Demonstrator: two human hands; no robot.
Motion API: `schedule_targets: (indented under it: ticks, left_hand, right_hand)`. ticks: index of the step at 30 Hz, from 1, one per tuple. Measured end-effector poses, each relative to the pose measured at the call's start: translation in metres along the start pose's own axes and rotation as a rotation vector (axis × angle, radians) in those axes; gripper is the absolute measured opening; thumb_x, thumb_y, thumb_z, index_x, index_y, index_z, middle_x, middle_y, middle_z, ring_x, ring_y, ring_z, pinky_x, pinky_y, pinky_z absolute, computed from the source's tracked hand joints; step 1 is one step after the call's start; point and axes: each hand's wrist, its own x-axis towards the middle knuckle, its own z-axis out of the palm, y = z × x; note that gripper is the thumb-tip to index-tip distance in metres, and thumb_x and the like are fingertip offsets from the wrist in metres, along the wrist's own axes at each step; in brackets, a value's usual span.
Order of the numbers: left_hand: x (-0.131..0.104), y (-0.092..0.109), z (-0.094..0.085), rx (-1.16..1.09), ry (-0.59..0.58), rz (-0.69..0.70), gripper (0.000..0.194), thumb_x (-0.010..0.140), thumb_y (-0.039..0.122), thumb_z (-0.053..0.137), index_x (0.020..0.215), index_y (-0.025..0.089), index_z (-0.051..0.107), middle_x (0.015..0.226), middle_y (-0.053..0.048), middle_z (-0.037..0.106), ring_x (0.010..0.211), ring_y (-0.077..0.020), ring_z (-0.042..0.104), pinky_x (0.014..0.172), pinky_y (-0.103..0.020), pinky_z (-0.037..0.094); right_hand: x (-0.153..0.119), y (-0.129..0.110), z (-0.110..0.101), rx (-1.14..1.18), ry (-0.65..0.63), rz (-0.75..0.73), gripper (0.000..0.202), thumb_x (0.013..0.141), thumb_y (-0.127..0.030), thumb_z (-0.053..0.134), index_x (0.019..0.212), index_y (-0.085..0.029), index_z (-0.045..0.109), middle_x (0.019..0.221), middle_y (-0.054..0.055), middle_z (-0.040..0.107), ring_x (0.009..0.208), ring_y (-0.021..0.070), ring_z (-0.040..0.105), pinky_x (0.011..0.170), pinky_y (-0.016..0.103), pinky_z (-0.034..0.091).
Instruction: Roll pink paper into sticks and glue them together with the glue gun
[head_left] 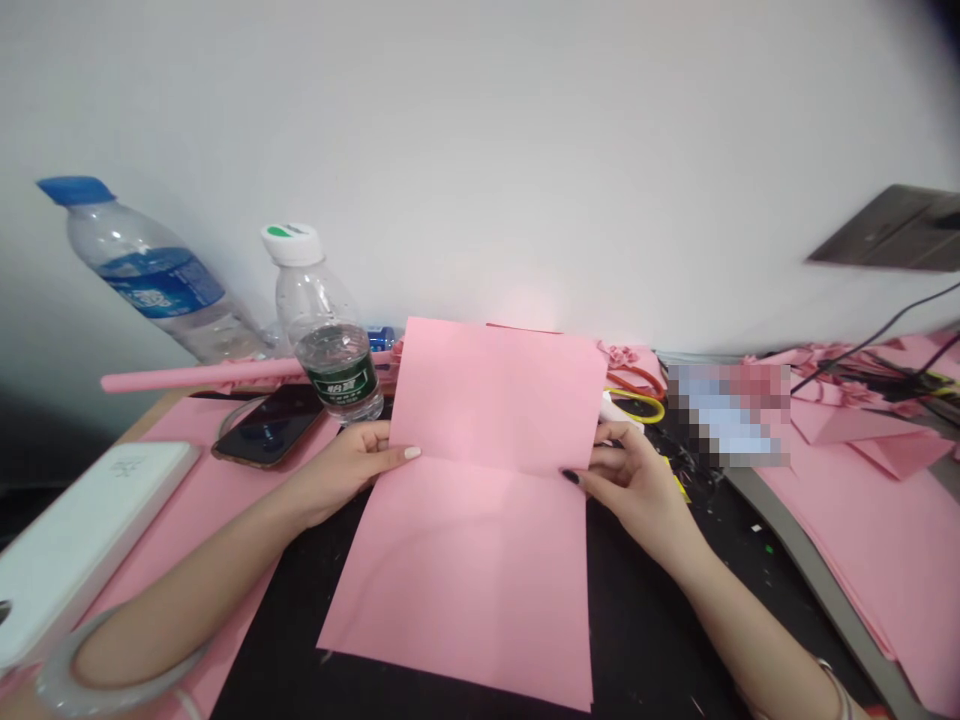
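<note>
A sheet of pink paper [487, 560] with a crease across its middle lies over the black table surface, its far half tilted up toward the wall. My left hand [367, 462] grips the sheet's left edge near the crease, thumb on top and fingers behind. On the opposite edge, my right hand [626, 475] pinches the paper the same way, its dark-nailed thumb on the front. The fingers behind the sheet are partly hidden.
Two bottles, one blue-capped [161, 280] and one white-capped [330, 340], stand behind a phone [274, 425] at the left. A white power bank [90, 540] lies nearer. Yellow-handled scissors [637, 405] and more pink sheets [885, 530] are on the right.
</note>
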Motion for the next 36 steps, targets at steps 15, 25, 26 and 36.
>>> schedule_targets:
  ticks: [15, 25, 26, 36]
  left_hand:
    - [-0.007, 0.003, 0.007, -0.026, -0.050, -0.046, 0.033, 0.074, 0.035, 0.069, 0.102, 0.017, 0.066, 0.103, -0.006, 0.070, 0.096, -0.0270, 0.064, 0.084, -0.036, 0.052]
    - [-0.013, 0.012, 0.003, 0.008, -0.108, -0.075, 0.037, 0.074, 0.036, 0.068, 0.105, 0.016, 0.065, 0.106, -0.009, 0.069, 0.096, -0.0276, 0.065, 0.083, -0.037, 0.053]
    - [-0.013, 0.012, 0.003, 0.012, -0.118, -0.079, 0.035, 0.074, 0.036, 0.068, 0.104, 0.017, 0.065, 0.106, -0.008, 0.069, 0.095, -0.0271, 0.065, 0.083, -0.037, 0.053]
    - [-0.013, 0.014, 0.003, 0.032, -0.086, -0.098, 0.029, 0.073, 0.034, 0.068, 0.098, 0.018, 0.068, 0.100, -0.004, 0.072, 0.094, -0.0272, 0.066, 0.079, -0.033, 0.053]
  right_hand:
    - [-0.001, -0.003, 0.006, 0.003, -0.004, -0.041, 0.053, 0.076, -0.023, 0.066, 0.118, -0.028, 0.034, 0.069, -0.002, 0.065, 0.054, 0.0130, 0.060, 0.052, 0.025, 0.050]
    - [0.026, -0.020, -0.008, -0.104, 0.164, -0.229, 0.053, 0.072, -0.023, 0.068, 0.118, -0.026, 0.044, 0.100, 0.005, 0.061, 0.071, 0.0141, 0.061, 0.059, 0.027, 0.054]
    - [0.029, -0.023, -0.009, -0.128, 0.169, -0.236, 0.051, 0.071, -0.022, 0.068, 0.117, -0.025, 0.047, 0.095, 0.004, 0.062, 0.069, 0.0137, 0.061, 0.059, 0.027, 0.053]
    - [0.052, -0.030, -0.013, -0.539, 0.263, -0.306, 0.021, 0.079, -0.026, 0.058, 0.099, -0.018, 0.063, 0.074, 0.003, 0.067, 0.064, 0.0166, 0.064, 0.060, 0.029, 0.052]
